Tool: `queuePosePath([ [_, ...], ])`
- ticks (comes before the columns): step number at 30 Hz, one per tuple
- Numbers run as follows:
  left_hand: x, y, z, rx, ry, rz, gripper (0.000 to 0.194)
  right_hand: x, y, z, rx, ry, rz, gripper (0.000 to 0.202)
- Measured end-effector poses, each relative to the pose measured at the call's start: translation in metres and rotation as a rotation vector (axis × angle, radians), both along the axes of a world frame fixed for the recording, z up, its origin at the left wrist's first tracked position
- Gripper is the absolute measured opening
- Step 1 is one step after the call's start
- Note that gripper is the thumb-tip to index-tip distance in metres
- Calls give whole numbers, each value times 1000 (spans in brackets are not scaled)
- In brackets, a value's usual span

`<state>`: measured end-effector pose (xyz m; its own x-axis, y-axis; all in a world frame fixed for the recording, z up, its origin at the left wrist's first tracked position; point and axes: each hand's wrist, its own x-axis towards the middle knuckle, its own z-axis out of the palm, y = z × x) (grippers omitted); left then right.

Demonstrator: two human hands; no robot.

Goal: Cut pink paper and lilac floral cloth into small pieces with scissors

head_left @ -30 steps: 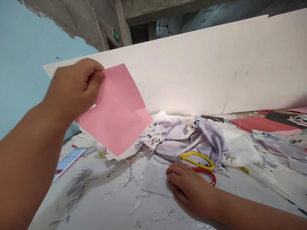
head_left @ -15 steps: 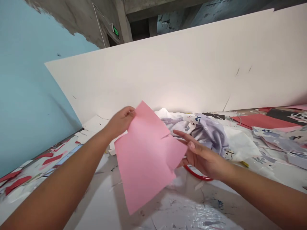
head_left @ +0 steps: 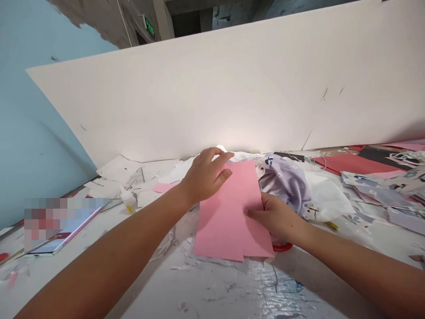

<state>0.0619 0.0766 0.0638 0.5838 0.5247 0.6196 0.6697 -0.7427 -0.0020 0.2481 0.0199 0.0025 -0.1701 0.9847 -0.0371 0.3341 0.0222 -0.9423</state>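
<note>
Both hands flat on pink paper

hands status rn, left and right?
Left hand: open, fingers flat on the far edge of the pink paper.
Right hand: thumb on the paper's right edge; whether it grips, cannot tell.

A green exit sign hangs on the concrete wall at the upper left of the frame; its letters are too small to read.
</note>
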Motion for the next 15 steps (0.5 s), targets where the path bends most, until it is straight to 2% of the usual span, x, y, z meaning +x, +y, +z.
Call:
queuePosePath([
  [3,-12,-14,-14,162,114,-47,33,1,-2,4,-14,-49,-49,12],
  [6,-32,-29,-33,159,209,-61,35,-1,-6,6,-29,-85,-88,10],
  [9,-50,-42,-55,40,191,-13,30,-1,-5,3,-37,-81,-118,10],
  [11,-59,-50,-67,-102,151,38,24,0,-3,2,-65,-41,-95,13],
  [15,-67,-60,-79,-407,125,121,21,7,4,11,-96,-43,-18,20],
])
